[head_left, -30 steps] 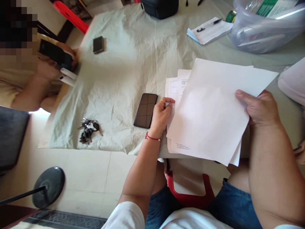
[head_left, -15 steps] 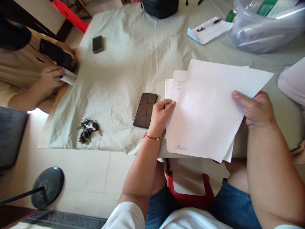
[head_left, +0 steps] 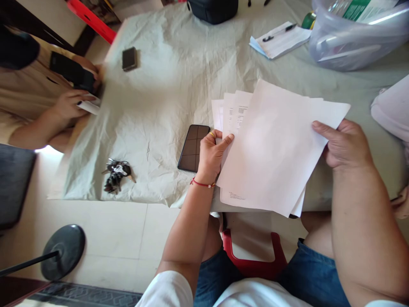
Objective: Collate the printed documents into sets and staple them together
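Observation:
Several white paper sheets [head_left: 268, 149] are fanned out between my two hands, over the near edge of the table. The top sheet is mostly blank, and small print shows on those behind it at the left. My left hand [head_left: 212, 153] pinches the left edges, thumb in front and fingers behind. On the right, my right hand [head_left: 347, 143] grips the sheets with its thumb on top; its other fingers are mostly hidden. A dark smartphone [head_left: 191, 147] lies on the cloth just left of my left hand, partly covered by it.
A light cloth [head_left: 159, 119] covers the table. On it lie a key bunch [head_left: 118, 175], a small dark box [head_left: 129, 59], a notepad [head_left: 281, 42] with a pen, a black case [head_left: 212, 10] and a plastic bag [head_left: 354, 47]. Another person [head_left: 41, 106] sits at the left, holding things.
The sheets have spread wider toward the left, showing more printed edges. My left hand has shifted slightly left, closer over the phone, and the top sheet's right corner has come left and down.

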The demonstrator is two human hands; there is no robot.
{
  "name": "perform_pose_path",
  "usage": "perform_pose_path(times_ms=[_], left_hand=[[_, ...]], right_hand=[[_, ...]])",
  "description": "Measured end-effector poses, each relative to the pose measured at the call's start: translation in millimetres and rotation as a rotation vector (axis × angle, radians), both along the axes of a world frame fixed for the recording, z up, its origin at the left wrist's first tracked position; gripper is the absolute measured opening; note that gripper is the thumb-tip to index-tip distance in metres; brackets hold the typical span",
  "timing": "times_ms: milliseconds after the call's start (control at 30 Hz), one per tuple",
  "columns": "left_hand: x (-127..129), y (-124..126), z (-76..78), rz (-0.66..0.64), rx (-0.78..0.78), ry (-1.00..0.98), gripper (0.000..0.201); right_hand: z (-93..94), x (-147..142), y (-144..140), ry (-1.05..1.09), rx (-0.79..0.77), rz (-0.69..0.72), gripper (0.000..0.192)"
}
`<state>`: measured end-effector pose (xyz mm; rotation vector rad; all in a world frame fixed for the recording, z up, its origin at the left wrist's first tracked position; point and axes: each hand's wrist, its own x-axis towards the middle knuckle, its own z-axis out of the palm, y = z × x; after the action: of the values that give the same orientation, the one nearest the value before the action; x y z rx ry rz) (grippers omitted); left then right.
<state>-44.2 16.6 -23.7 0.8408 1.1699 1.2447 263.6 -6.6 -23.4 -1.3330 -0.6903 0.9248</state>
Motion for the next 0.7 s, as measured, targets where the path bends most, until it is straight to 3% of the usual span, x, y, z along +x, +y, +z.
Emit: perform_pose_path(times_ms=[133,233,433,700], left_hand=[[-1.3,2.2,-4.1,-0.005,0.039,-0.035,0.064],[-2.3,2.2,-6.0,-0.004,0.092,-0.017,0.054],[-4.0,0.7,-9.7,-0.003,0.204,0.083,0.051],[-5.0,2.3,-17.5,-0.012,0.198,0.137,0.044]], right_hand=[[3.0,-2.0,-5.4,-0.033,-0.1,0.148,0.063],[1.6,-2.4,-6.0,-0.046,-0.113,0.164,0.054],[-8.2,4.0,2.5,-0.029,-0.097,-0.045,0.05],[-1.4,13.5,8.6,0.005,-0.017,-0.318,0.038]])
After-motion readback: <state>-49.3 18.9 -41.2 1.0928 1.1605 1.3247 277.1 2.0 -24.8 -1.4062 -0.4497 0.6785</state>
